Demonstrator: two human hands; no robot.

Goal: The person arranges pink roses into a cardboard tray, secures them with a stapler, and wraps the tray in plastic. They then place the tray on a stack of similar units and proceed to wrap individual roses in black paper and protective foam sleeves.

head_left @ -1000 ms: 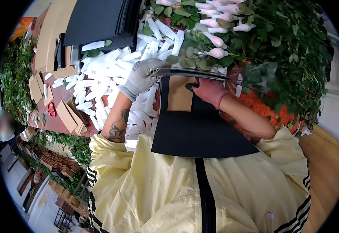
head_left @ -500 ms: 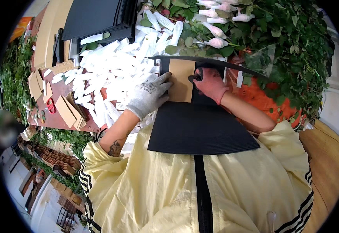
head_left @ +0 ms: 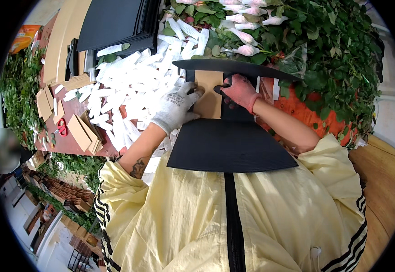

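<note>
In front of me lies a folded black corrugated sheet (head_left: 233,145). Its near flap reaches my jacket, and its far flap stands up in a curve. On its middle panel is a brown cardboard piece (head_left: 207,100). My left hand (head_left: 175,108), in a whitish glove, has its fingers apart at the cardboard's left edge. In a red glove with dark fingertips, my right hand (head_left: 240,93) is closed at the cardboard's right edge. Whether the dark tip there is a fingertip or a held thing is unclear.
White mesh sleeves (head_left: 125,86) lie heaped to the left. Beyond are black sheets (head_left: 111,25), a black stapler-like tool (head_left: 72,59), cardboard pieces (head_left: 82,131) and red scissors (head_left: 62,127). Sleeved flowers (head_left: 247,38) and leafy stems (head_left: 333,68) fill the far right.
My left fingers have lifted and curled a little at the cardboard's edge. My right hand stays closed at the other edge. The whole view has shifted slightly.
</note>
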